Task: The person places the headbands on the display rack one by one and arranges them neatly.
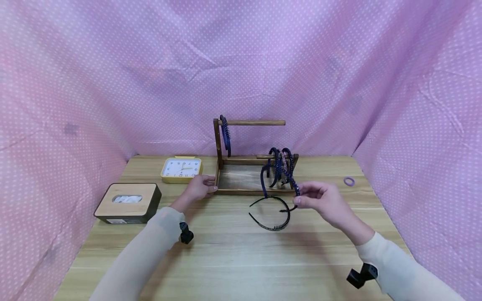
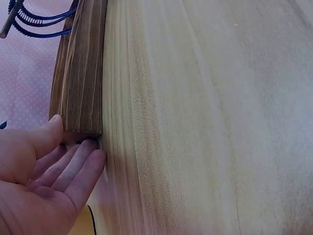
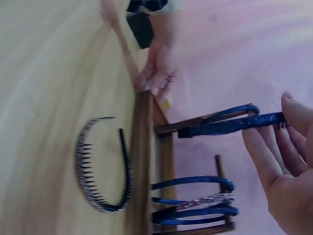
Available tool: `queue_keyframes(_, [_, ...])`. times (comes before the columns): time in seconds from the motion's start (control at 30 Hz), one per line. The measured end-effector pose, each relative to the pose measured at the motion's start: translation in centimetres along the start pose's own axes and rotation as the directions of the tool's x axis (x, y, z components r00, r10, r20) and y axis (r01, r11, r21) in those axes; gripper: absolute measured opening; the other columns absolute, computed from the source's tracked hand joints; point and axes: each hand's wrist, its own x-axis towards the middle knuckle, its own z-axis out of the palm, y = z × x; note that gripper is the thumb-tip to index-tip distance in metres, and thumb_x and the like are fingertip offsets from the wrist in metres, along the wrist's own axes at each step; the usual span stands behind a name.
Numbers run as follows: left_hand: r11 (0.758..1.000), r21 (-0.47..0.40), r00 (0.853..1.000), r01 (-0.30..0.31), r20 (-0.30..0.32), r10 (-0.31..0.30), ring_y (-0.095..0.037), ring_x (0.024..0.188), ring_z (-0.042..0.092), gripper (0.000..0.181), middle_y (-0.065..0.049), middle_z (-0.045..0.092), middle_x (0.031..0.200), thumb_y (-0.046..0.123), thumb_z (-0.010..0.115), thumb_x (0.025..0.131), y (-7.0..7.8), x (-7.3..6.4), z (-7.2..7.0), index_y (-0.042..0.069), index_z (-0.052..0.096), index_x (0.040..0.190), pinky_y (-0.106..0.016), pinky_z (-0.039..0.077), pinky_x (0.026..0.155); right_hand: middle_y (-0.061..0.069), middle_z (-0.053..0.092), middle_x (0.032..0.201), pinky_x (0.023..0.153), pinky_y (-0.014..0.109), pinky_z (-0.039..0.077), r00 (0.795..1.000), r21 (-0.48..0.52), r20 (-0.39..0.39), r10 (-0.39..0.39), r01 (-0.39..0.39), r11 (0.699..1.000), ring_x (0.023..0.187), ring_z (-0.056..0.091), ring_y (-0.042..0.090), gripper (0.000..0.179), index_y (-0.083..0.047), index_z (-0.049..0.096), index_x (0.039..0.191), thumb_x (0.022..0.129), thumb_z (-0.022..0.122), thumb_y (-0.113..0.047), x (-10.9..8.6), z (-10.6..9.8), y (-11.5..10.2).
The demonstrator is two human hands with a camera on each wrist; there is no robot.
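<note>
My right hand (image 1: 325, 203) pinches a dark blue headband (image 3: 220, 126) between thumb and fingers, at the front right of a brown wooden headband rack (image 1: 256, 192). Several headbands (image 1: 277, 167) hang on the rack's short lower bar; a few dark blue ones (image 1: 225, 136) hang at the left end of its long upper bar. My left hand (image 1: 198, 187) holds the rack's left front corner, the thumb on one side and the fingers against the end (image 2: 80, 134). In front of the rack, a toothed headband with a glittery outside (image 3: 83, 178) lies on the table, partly behind the held one in the head view.
To the left of the rack lies a yellow clock (image 1: 182, 169). A tissue box (image 1: 128, 203) with a wooden top stands nearer the left edge. Toward the right edge of the table (image 1: 233, 259) is a purple ring (image 1: 349, 181). Pink dotted cloth (image 1: 256, 75) hangs behind and at both sides.
</note>
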Motion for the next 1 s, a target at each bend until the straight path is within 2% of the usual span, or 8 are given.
queue_keyframes(0.1, [1.0, -0.001, 1.0, 0.006, -0.008, -0.006, -0.035, 0.113, 0.068, 0.047, -0.027, 0.064, 0.132, 0.004, 0.069, 0.098, 0.2, 0.0, 0.0, -0.005, 0.055, 0.142, -0.039, 0.064, 0.085, -0.003, 0.078, 0.089, 0.075, 0.029, 0.064, 0.997, 0.041, -0.067, -0.038, 0.041, 0.998, 0.079, 0.075, 0.011, 0.02, -0.002, 0.073, 0.108, 0.088, 0.078, 0.002, 0.8, -0.5, -0.8])
queue_keyframes(0.2, [1.0, 0.003, 1.0, 0.01, -0.018, -0.01, -0.035, 0.113, 0.069, 0.046, -0.026, 0.064, 0.131, 0.004, 0.068, 0.098, 0.3, -0.1, 0.1, -0.005, 0.055, 0.141, -0.039, 0.064, 0.085, -0.004, 0.078, 0.089, 0.075, 0.029, 0.064, 0.989, 0.103, -0.125, -0.073, 0.086, 0.991, 0.079, 0.075, 0.01, 0.024, -0.009, 0.075, 0.106, 0.087, 0.077, 0.005, 1.7, -0.9, -1.3])
queue_keyframes(0.3, [1.0, 0.014, 1.0, 0.013, -0.026, -0.013, -0.035, 0.112, 0.069, 0.046, -0.026, 0.065, 0.13, 0.003, 0.069, 0.097, 0.3, -0.1, 0.2, -0.005, 0.056, 0.14, -0.039, 0.064, 0.084, -0.004, 0.077, 0.09, 0.076, 0.029, 0.064, 0.978, 0.113, -0.183, -0.104, 0.126, 0.986, 0.079, 0.075, 0.01, 0.024, -0.007, 0.075, 0.107, 0.087, 0.077, 0.006, 2.6, -1.4, -1.8])
queue_keyframes(0.53, [0.999, 0.034, 0.999, 0.019, -0.031, -0.018, -0.034, 0.111, 0.07, 0.044, -0.025, 0.067, 0.128, 0.002, 0.068, 0.097, 0.6, -0.3, 0.2, -0.005, 0.057, 0.139, -0.039, 0.064, 0.084, -0.008, 0.077, 0.088, 0.077, 0.022, 0.062, 0.922, -0.034, -0.349, -0.167, 0.166, 0.986, 0.078, 0.072, 0.007, 0.023, -0.004, 0.076, 0.107, 0.086, 0.083, -0.006, 5.4, -2.2, -2.9])
queue_keyframes(0.77, [0.999, 0.038, 1.0, 0.014, -0.028, -0.013, -0.035, 0.111, 0.07, 0.044, -0.026, 0.067, 0.128, 0.002, 0.068, 0.097, 0.6, -0.3, 0.2, -0.006, 0.057, 0.139, -0.04, 0.064, 0.083, -0.016, 0.075, 0.086, 0.075, 0.013, 0.057, 0.854, -0.166, -0.465, -0.234, 0.175, 0.97, 0.08, 0.07, 0.001, 0.034, 0.002, 0.076, 0.111, 0.083, 0.088, -0.013, 8.6, -2.3, -2.9])
queue_keyframes(0.9, [0.999, 0.035, 0.999, 0.017, -0.028, -0.016, -0.035, 0.111, 0.07, 0.044, -0.027, 0.066, 0.128, 0.002, 0.068, 0.097, 0.7, -0.3, 0.2, -0.006, 0.056, 0.139, -0.04, 0.064, 0.083, -0.015, 0.075, 0.086, 0.075, 0.013, 0.055, 0.831, -0.182, -0.501, -0.24, 0.17, 0.968, 0.081, 0.07, 0.001, 0.033, -0.001, 0.077, 0.11, 0.083, 0.088, -0.016, 9.9, -2.3, -2.3])
queue_keyframes(1.0, [0.999, 0.038, 0.999, 0.018, -0.029, -0.017, -0.035, 0.111, 0.07, 0.044, -0.027, 0.067, 0.128, 0.002, 0.069, 0.097, 0.8, -0.3, 0.2, -0.006, 0.056, 0.139, -0.04, 0.064, 0.083, -0.013, 0.076, 0.087, 0.074, 0.014, 0.056, 0.829, -0.177, -0.506, -0.238, 0.17, 0.969, 0.081, 0.071, 0.001, 0.032, -0.001, 0.077, 0.109, 0.084, 0.087, -0.017, 10.8, -2.2, -2.0])
